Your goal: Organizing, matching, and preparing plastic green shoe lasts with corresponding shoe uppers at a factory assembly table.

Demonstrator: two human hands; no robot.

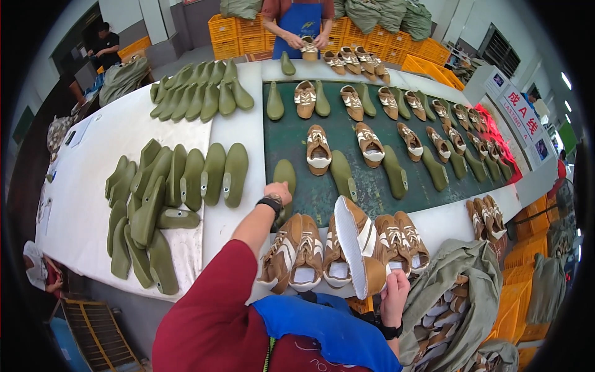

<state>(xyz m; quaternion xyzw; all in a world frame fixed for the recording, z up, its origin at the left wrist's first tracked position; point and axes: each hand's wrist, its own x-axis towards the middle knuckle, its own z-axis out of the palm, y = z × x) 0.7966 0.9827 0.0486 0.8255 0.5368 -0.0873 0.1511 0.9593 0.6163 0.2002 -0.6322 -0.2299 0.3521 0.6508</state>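
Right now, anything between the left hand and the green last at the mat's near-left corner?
Nothing visible: the left hand is on the green last. The row of brown shoes stands nearer the person, not between them.

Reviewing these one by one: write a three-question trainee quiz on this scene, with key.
1. What does the left hand touch over the dark green mat?
2. True or false: the right hand holds a brown-and-white shoe with its pale sole hidden.
3. Where is the open grey-green cloth sack of brown shoes? A) Person's left; B) person's right; C) beyond the mat.
Key: 1. A green foot-shaped form. 2. False; the sole shows. 3. B.
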